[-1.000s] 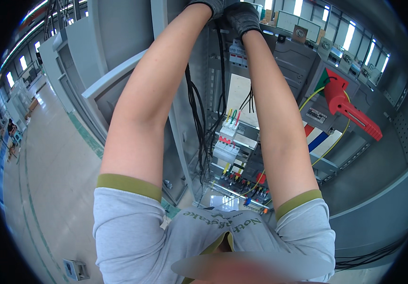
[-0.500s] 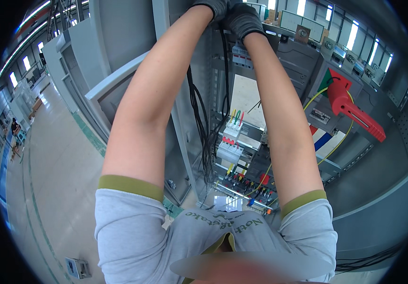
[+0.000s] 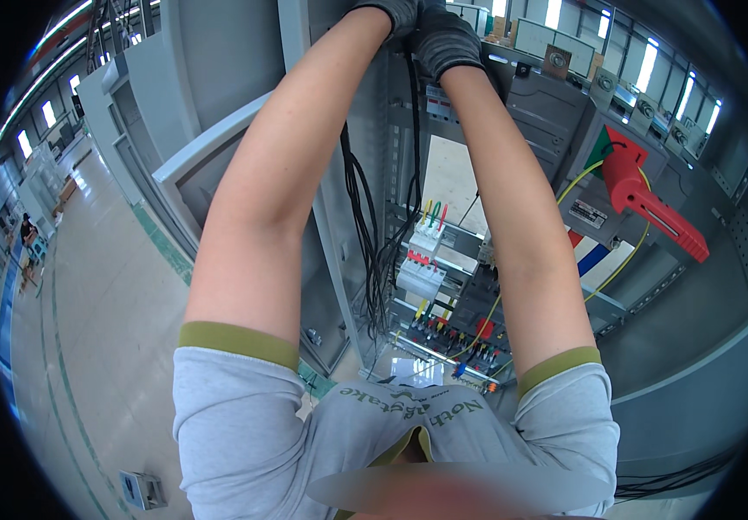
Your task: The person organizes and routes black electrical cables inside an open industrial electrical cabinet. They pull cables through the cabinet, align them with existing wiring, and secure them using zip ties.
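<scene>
Both arms reach up to the top of the view, inside a grey electrical cabinet. My left hand [image 3: 397,15], in a dark grey knit glove, is cut off by the upper edge. Close beside it is my right hand [image 3: 445,42], gloved alike, its back showing. The fingers of both are hidden or out of view, so what they hold cannot be seen. Just below the hands a black cable [image 3: 415,113] hangs down the cabinet's upright. A looser bundle of black wires [image 3: 365,208] runs down beside it.
On the right, a grey switch unit [image 3: 595,208] carries a red handle [image 3: 651,204] and a yellow-green wire. Circuit breakers [image 3: 422,273] and a terminal row [image 3: 452,338] sit lower between my arms. An open cabinet door [image 3: 227,69] stands left. Far left, a person [image 3: 27,230] sits.
My right hand and forearm have shifted slightly left and down. The left arm has barely moved.
</scene>
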Motion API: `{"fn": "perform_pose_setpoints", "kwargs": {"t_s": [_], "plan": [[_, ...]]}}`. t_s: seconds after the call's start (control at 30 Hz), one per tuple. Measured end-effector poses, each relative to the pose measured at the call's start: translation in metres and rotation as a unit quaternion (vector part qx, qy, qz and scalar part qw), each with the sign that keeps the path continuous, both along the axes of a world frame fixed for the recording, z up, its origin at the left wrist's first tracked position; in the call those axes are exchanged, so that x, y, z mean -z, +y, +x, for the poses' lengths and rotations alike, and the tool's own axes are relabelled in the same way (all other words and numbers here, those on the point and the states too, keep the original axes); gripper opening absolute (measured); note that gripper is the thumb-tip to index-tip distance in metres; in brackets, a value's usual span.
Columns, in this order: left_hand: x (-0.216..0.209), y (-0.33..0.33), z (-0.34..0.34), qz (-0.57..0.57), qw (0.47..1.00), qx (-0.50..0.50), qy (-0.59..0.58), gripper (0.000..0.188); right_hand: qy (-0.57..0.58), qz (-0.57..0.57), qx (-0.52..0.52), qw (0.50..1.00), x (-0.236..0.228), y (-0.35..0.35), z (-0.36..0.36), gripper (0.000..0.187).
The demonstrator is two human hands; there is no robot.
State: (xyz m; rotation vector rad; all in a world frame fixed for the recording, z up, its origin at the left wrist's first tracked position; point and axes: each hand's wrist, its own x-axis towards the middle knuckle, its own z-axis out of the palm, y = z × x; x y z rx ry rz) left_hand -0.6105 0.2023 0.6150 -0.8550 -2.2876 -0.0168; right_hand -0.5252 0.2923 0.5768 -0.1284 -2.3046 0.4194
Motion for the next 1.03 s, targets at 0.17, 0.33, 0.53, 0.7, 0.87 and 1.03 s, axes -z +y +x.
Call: {"fn": "perform_pose_setpoints", "kwargs": {"t_s": [0.17,0.33,0.53,0.7,0.87,1.03], "plan": [[-0.002,-0.003,0.013,0.001,1.000,0.024,-0.008,0.030,0.021,0.055,-0.037,0.998,0.000,0.004,-0.001,0.030],[0.000,-0.003,0.037,0.031,0.999,0.021,-0.019,0.033,0.015,0.101,-0.065,0.993,-0.002,0.013,-0.003,0.032],[0.003,-0.004,0.013,0.017,0.999,-0.013,0.042,0.027,0.029,0.145,-0.156,0.977,-0.002,0.032,-0.028,0.032],[0.004,-0.004,0.023,-0.036,0.997,0.003,0.072,0.025,0.021,0.190,-0.127,0.973,0.008,0.045,-0.054,0.041],[0.000,-0.003,0.030,-0.112,0.990,-0.024,0.080,0.022,0.066,0.111,-0.133,0.983,0.015,0.031,-0.048,0.033],[0.000,-0.004,0.021,-0.082,0.994,-0.014,0.071,0.023,0.067,0.073,-0.133,0.986,0.010,0.023,-0.043,0.029]]}}
